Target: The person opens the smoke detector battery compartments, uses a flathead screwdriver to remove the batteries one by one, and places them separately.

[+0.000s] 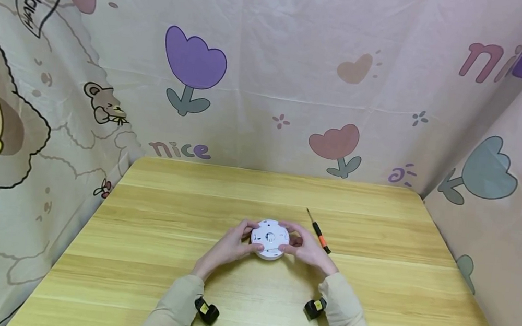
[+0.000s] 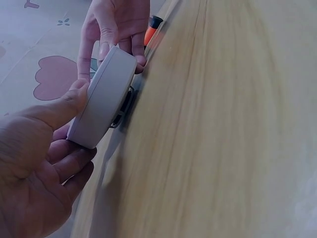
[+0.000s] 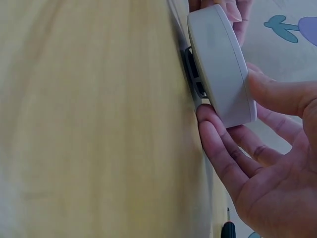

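Note:
A round white smoke detector (image 1: 270, 239) is held between both hands at the middle of the table, its flat back with slots and a central hole facing up. My left hand (image 1: 233, 243) grips its left edge, thumb on the upper face and fingers at the side and below. On the opposite edge my right hand (image 1: 307, 250) grips it the same way. In the right wrist view a dark vented part (image 3: 194, 73) sticks out from the detector's underside, close over the tabletop.
An orange and black screwdriver (image 1: 319, 235) lies just right of the right hand, its tip pointing away. The wooden table (image 1: 152, 210) reaches back to a printed cloth (image 1: 260, 68), which also hangs at both sides. Black wrist cameras are strapped to both sleeves.

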`<state>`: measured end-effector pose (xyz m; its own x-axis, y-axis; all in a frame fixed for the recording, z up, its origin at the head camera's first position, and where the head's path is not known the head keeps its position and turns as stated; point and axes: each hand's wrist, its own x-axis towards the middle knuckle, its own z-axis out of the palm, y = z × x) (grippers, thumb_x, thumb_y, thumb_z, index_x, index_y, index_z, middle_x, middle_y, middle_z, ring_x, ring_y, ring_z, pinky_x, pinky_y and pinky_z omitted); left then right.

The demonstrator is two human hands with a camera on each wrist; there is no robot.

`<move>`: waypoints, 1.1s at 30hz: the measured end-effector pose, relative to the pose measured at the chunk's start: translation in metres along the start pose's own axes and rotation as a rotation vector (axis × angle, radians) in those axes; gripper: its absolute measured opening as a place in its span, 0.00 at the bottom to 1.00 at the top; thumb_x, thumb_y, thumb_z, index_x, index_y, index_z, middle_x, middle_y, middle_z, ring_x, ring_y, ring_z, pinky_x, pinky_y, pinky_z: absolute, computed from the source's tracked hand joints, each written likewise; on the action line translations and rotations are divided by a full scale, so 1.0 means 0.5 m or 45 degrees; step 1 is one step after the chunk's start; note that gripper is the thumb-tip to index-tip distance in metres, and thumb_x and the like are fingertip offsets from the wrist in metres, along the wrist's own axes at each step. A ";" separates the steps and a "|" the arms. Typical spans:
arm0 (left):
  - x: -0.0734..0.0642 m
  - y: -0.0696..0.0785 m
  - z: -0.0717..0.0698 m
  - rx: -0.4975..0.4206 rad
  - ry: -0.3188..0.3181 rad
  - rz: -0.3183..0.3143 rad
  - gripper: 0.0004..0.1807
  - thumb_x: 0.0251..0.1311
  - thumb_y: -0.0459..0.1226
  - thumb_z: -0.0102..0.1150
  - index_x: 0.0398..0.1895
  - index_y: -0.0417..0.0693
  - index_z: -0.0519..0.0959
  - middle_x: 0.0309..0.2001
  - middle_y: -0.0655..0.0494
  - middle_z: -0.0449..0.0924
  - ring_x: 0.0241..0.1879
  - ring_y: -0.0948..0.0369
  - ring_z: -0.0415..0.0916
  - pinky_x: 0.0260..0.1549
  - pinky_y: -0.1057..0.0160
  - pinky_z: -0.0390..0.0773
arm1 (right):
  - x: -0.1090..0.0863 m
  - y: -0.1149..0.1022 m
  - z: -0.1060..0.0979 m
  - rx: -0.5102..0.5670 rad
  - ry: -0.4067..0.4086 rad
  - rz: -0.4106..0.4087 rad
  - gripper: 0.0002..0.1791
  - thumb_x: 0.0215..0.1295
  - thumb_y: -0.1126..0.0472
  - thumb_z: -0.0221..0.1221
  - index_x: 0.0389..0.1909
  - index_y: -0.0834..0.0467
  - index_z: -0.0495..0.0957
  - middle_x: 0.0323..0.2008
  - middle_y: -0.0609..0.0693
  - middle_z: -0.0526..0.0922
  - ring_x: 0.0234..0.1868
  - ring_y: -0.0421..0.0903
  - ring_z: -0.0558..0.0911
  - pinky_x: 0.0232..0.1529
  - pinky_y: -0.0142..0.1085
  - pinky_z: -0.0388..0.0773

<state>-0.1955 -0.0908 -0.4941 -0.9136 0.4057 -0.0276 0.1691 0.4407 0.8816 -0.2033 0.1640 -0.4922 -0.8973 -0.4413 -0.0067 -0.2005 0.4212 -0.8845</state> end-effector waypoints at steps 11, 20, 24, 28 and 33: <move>0.002 0.003 -0.002 0.035 -0.039 0.040 0.33 0.61 0.46 0.68 0.66 0.44 0.69 0.72 0.40 0.68 0.73 0.44 0.66 0.74 0.43 0.64 | 0.004 0.002 -0.008 0.003 -0.033 -0.015 0.37 0.59 0.63 0.70 0.68 0.61 0.67 0.60 0.69 0.75 0.44 0.53 0.86 0.48 0.34 0.82; 0.007 0.006 -0.005 0.114 -0.054 0.089 0.37 0.59 0.47 0.70 0.69 0.45 0.69 0.71 0.42 0.71 0.72 0.45 0.67 0.74 0.43 0.64 | 0.000 0.004 -0.005 0.005 0.003 -0.013 0.37 0.57 0.61 0.72 0.67 0.61 0.68 0.56 0.68 0.78 0.30 0.43 0.80 0.27 0.28 0.79; 0.011 0.007 -0.006 0.129 -0.054 0.082 0.36 0.59 0.46 0.71 0.68 0.44 0.69 0.70 0.42 0.72 0.71 0.45 0.68 0.73 0.43 0.65 | 0.002 0.005 -0.004 -0.064 0.032 -0.057 0.40 0.56 0.59 0.73 0.69 0.59 0.68 0.57 0.64 0.78 0.30 0.43 0.81 0.30 0.28 0.80; 0.013 0.009 -0.007 0.126 -0.056 0.070 0.36 0.58 0.46 0.71 0.67 0.45 0.70 0.69 0.42 0.73 0.71 0.45 0.68 0.73 0.44 0.66 | 0.002 0.003 -0.003 -0.074 0.046 -0.099 0.40 0.55 0.59 0.74 0.69 0.60 0.69 0.61 0.63 0.78 0.31 0.44 0.82 0.33 0.29 0.81; 0.013 0.011 -0.009 0.118 -0.072 0.081 0.36 0.59 0.45 0.70 0.67 0.43 0.69 0.70 0.41 0.72 0.71 0.45 0.68 0.73 0.44 0.65 | 0.000 -0.001 -0.002 -0.068 0.048 -0.095 0.39 0.54 0.60 0.74 0.67 0.61 0.71 0.62 0.62 0.78 0.31 0.43 0.83 0.33 0.28 0.82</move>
<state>-0.2023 -0.0892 -0.4872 -0.8781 0.4784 -0.0020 0.2618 0.4839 0.8350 -0.2038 0.1647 -0.4913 -0.8930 -0.4434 0.0771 -0.2873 0.4300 -0.8559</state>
